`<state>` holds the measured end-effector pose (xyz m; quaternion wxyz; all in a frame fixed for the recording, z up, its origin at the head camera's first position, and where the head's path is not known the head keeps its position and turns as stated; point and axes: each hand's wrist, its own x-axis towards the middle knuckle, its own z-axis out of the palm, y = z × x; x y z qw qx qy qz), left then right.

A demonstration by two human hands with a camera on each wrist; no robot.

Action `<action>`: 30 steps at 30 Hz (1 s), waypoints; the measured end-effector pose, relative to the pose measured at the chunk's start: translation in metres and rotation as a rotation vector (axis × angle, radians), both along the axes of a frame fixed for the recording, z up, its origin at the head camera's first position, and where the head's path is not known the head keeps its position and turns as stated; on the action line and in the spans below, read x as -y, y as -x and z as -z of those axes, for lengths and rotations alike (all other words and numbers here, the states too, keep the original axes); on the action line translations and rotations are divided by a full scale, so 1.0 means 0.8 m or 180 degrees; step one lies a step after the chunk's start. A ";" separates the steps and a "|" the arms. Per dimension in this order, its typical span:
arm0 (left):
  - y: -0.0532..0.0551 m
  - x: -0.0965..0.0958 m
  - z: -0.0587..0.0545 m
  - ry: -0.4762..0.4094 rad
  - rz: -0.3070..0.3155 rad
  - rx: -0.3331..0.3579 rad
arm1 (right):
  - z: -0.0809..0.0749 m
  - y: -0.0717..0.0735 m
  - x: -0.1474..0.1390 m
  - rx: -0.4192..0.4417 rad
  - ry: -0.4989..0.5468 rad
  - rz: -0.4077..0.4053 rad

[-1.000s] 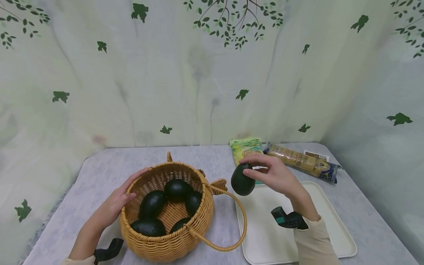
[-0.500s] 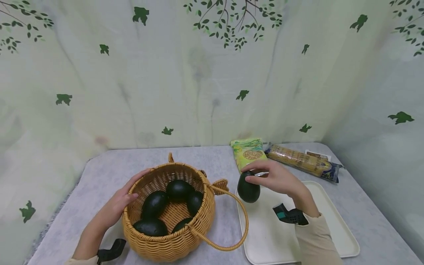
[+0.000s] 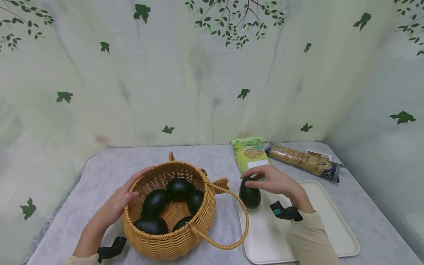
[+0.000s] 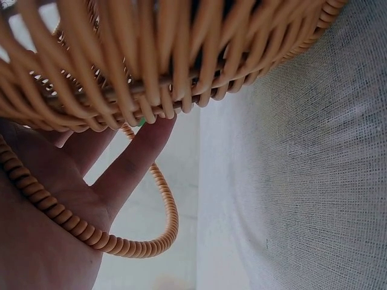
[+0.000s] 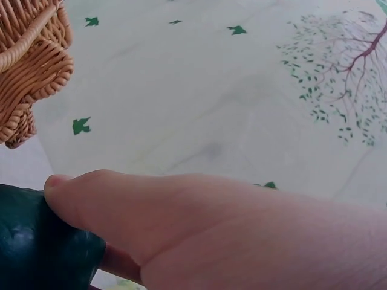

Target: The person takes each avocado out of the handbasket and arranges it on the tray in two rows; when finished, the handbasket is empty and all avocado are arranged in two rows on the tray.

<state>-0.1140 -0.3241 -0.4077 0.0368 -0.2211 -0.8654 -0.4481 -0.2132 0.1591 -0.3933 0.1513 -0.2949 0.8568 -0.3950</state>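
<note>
My right hand point(image 3: 273, 180) pinches a dark green avocado point(image 3: 250, 195) by its upper end, over the far left corner of a white tray point(image 3: 275, 235); whether the avocado's bottom touches the tray I cannot tell. In the right wrist view the thumb lies against the avocado point(image 5: 36, 241). A wicker basket point(image 3: 165, 244) with several more avocados point(image 3: 155, 203) stands tilted toward me to the left. My left hand point(image 3: 117, 204) grips its left rim, thumb over the edge. In the left wrist view, the fingers reach behind the weave and a wicker handle point(image 4: 163, 199) loops across the palm.
Behind the tray lie a green and yellow packet point(image 3: 251, 152) and a long bag of pasta point(image 3: 303, 160). The basket's right handle point(image 3: 243, 221) sticks out over the tray's left edge. A leaf-patterned curtain point(image 3: 212, 73) closes off the back of the table.
My right hand has carried the avocado slightly right and down, from beside the basket to over the tray's far left corner. My left hand stays on the basket rim.
</note>
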 end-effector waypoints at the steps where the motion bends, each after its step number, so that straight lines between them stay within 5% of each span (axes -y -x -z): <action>1: 0.000 0.000 0.000 0.0000 -0.0001 0.0003 | 0.001 0.001 0.000 0.0037 -0.0005 -0.0003; 12: 0.001 -0.001 0.001 0.0005 -0.0001 0.0001 | 0.015 0.005 0.001 0.0163 -0.0095 -0.0149; 30: 0.000 0.000 0.000 0.0006 0.0003 -0.0031 | 0.011 0.003 -0.004 0.0214 -0.0310 -0.0085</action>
